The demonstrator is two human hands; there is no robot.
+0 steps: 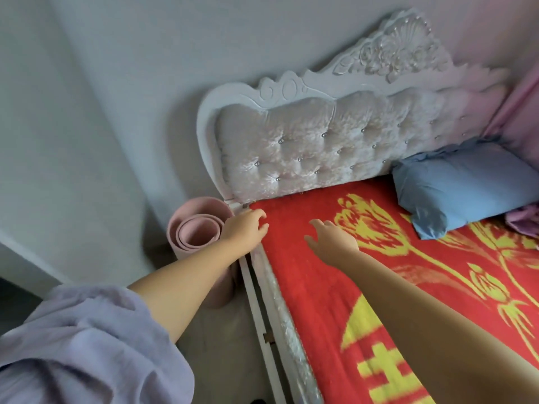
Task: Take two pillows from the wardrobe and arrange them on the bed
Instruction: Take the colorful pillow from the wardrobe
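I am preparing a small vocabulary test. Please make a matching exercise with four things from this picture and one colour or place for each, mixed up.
Things:
1. pillow
2. blanket
3. rolled mat
4. headboard

Descriptions:
A. red with yellow flowers, covering the bed
B. pink, standing on the floor beside the bed
C. blue, lying at the head of the bed
D. white carved frame with tufted padding

Pairs: 1-C, 2-A, 3-B, 4-D

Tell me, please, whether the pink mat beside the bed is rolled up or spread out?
Rolled up: the pink mat stands on end beside the bed, its spiral layers showing at the top.
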